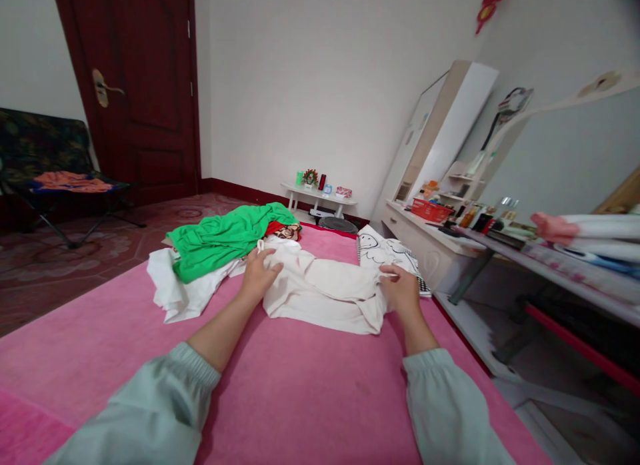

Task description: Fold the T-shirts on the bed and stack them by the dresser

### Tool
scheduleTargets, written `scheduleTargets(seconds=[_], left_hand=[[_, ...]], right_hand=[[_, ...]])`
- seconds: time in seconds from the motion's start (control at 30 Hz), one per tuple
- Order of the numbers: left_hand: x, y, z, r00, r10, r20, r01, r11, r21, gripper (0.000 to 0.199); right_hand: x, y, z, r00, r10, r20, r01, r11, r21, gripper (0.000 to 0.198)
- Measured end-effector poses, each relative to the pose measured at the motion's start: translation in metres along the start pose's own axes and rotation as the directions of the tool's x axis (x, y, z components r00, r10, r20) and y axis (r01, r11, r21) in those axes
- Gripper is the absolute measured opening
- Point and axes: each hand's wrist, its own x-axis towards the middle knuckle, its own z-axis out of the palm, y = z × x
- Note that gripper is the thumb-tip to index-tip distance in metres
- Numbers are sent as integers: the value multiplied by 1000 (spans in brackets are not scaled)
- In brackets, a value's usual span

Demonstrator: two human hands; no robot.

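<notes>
A cream-white cloth garment (325,292) lies partly gathered on the pink bed cover (310,385); its exact kind does not show. My left hand (259,275) pinches its far left corner, the fingers bent round the fabric. At the opposite side my right hand (401,288) grips the right edge between thumb and fingers. To the left of the garment is a heap with a green cloth (230,238) on top and a white cloth (185,292) beneath. Just beyond my right hand lies a white garment with black line drawings (380,246).
Along the right stands a dressing table (440,232) with a red basket (431,210) and bottles. A shelf (575,272) juts out nearer on that side. Beyond the bed is a low white table (320,195). A folding chair (50,165) stands left by the door (135,85).
</notes>
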Motion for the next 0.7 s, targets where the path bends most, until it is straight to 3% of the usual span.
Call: scheduleTargets(seconds=[0.07, 0.13, 0.2, 0.27, 0.33, 0.4, 0.47, 0.5, 0.53, 0.57, 0.63, 0.67, 0.7], left_hand=[[-8, 5, 0, 995, 49, 82, -59, 991, 122, 45], [-14, 9, -2, 983, 79, 163, -116, 966, 230, 54], [-18, 11, -5, 973, 82, 218, -149, 939, 311, 61], [-19, 11, -8, 966, 68, 251, -158, 920, 359, 60], [-18, 10, -10, 961, 41, 273, -147, 913, 380, 55], [-17, 9, -11, 959, 18, 282, -132, 911, 390, 52], [-17, 9, -12, 958, 8, 286, -125, 911, 394, 50], [-17, 10, -13, 958, 6, 288, -125, 910, 396, 50], [-17, 11, -13, 957, 5, 291, -126, 909, 398, 50], [-17, 11, -14, 956, 3, 294, -126, 907, 401, 50], [-18, 13, -15, 955, 1, 297, -127, 905, 405, 48], [-19, 14, -16, 954, 1, 298, -127, 906, 404, 47], [-19, 14, -17, 954, 1, 300, -127, 907, 401, 46]], right_hand=[[-8, -5, 7, 975, -47, 217, 61, 996, -58, 34], [-18, -11, 15, 910, -76, 409, 151, 977, -153, 37], [-26, -18, 20, 877, -76, 474, 227, 936, -268, 24], [-28, -27, 19, 918, -88, 386, 220, 923, -314, 12], [-25, -39, 11, 971, -107, 216, 164, 949, -268, 18], [-19, -54, 0, 992, -111, 60, 119, 978, -169, 24], [-17, -70, -12, 994, -98, 53, 102, 992, -77, 27], [-18, -79, -16, 986, -94, 139, 101, 994, -45, 27], [-21, -87, -19, 957, -92, 276, 102, 994, -24, 26], [-25, -94, -21, 895, -84, 438, 100, 995, -13, 24], [-36, -104, -18, 671, -31, 741, 71, 997, -22, 21], [-40, -107, -15, 561, -1, 828, 43, 999, -28, 20], [-42, -107, -12, 522, 14, 853, 7, 1000, -20, 20]])
